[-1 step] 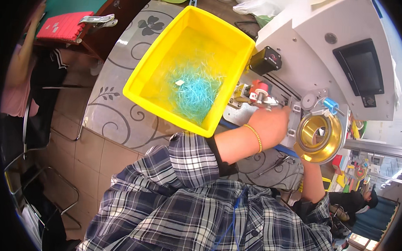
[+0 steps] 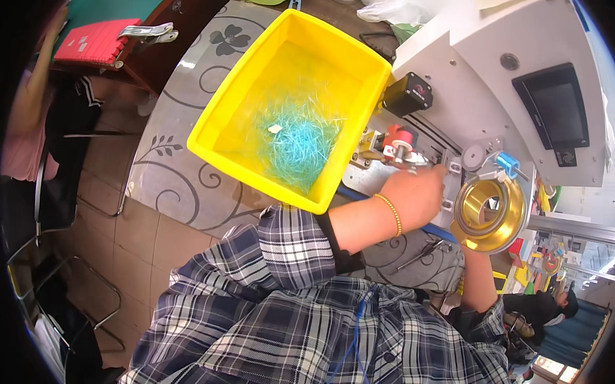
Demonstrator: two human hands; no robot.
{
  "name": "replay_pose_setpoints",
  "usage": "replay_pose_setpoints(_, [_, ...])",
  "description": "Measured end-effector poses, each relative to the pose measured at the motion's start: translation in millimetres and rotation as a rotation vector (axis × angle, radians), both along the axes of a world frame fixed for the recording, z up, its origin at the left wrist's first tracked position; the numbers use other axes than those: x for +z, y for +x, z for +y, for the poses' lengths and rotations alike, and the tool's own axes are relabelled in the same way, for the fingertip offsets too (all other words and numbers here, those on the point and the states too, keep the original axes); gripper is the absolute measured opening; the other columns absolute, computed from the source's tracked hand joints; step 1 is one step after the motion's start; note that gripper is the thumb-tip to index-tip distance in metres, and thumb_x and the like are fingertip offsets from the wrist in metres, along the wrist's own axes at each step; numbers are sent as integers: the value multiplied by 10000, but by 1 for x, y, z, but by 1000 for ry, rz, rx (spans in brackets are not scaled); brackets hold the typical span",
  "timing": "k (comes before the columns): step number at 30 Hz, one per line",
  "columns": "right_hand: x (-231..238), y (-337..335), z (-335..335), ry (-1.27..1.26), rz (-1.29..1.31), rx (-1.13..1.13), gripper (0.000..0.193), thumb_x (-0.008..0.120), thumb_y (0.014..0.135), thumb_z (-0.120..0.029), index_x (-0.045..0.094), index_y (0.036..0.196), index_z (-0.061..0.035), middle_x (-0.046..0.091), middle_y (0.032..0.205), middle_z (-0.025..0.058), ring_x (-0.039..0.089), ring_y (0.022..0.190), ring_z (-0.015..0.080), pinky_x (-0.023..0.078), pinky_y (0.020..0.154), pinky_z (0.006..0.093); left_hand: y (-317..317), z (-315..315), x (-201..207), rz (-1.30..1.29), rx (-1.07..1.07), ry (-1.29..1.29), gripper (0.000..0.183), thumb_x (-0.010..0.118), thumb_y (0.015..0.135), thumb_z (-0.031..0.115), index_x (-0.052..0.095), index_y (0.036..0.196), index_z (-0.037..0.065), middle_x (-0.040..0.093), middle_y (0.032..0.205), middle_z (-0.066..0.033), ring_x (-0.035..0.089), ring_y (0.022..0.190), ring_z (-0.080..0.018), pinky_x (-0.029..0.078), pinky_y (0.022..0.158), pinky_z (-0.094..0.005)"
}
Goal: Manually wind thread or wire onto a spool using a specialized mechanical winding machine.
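Plastic bin left, machine right on my feed
I see strands in the bin, a motor just right of it, a display screen farther right, a flanged ring below that.

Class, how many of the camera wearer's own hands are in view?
2: the left hand is by the red-and-metal fitting; the right hand is at the gold ring, mostly hidden behind it.
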State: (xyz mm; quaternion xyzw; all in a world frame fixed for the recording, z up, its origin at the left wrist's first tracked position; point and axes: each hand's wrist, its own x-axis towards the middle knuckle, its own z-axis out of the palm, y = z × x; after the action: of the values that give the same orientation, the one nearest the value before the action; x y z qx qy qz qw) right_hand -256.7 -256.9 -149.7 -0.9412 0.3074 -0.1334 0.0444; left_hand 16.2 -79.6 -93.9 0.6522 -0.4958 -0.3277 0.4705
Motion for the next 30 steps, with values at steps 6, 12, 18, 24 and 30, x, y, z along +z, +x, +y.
replay_pose_setpoints(6, [31, -12, 3, -204, 281, 99, 624, 734, 799, -132, 483, 1365, -58, 583, 1252, 127, 562, 1169, 281, 434, 1005, 396, -3, -1, -1, 304, -24, 77, 373, 546, 949, 240, 554, 1260, 34, 651, 1102, -262, 601, 1085, -430, 479, 952, -484])
replay_pose_setpoints(12, [91, 39, 47, -67, 209, 27, 460, 712, 865, -203, 556, 1272, -55, 607, 1244, 125, 581, 1173, 285, 443, 1027, 415, -16, 1, 0, 312, -25, 42, 367, 552, 944, 240, 557, 1256, 48, 666, 1041, -242, 625, 1030, -402, 492, 904, -474])
replay_pose_setpoints(18, [109, 6, 77, 192, -154, -94, 195, 652, 870, -106, 691, 1030, -1, 704, 976, 154, 683, 935, 242, 503, 817, 341, -9, -7, -5, 84, -26, -92, 269, 587, 920, 193, 636, 1137, 42, 630, 656, -154, 635, 622, -322, 490, 593, -413])
replay_pose_setpoints(24, [116, -56, 105, 253, -122, -40, 159, 664, 898, -180, 705, 987, -56, 674, 881, 114, 649, 802, 288, 521, 724, 372, -22, -12, 10, -141, -56, -53, 221, 604, 905, 173, 669, 1073, 45, 652, 687, -175, 651, 615, -315, 507, 585, -391])
replay_pose_setpoints(30, [66, -5, 115, 42, -46, 327, 350, 597, 783, -80, 655, 1128, -100, 616, 1165, 57, 597, 1002, 213, 499, 830, 341, 0, -19, -18, -44, 11, -48, 227, 580, 930, 128, 678, 1107, 24, 685, 771, -54, 604, 707, -69, 480, 654, -250])
